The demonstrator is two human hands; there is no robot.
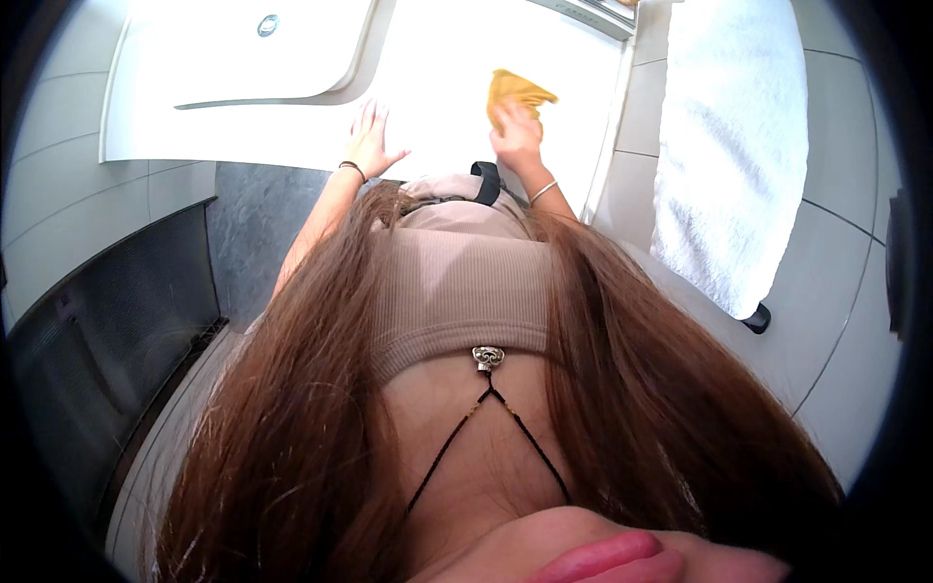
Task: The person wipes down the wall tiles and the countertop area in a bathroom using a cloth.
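Observation:
A yellow cloth (pixel 519 89) lies bunched on the white countertop (pixel 430 80), with my right hand (pixel 517 135) on its near edge. The right fingers are partly hidden by the cloth and slightly blurred, so whether they grip it or only press on it is unclear. My left hand (pixel 373 142) rests on the counter near its front edge, fingers apart and holding nothing. Left of that hand is a white washbasin (pixel 240 58) with a round metal drain fitting (pixel 268 25).
A white towel (pixel 729 146) hangs at the right by the tiled wall (pixel 838 131). A metal-edged item (pixel 590 16) stands at the counter's back right. At the lower left is a dark mesh-like panel (pixel 146 291). The counter's front edge lies close to my body.

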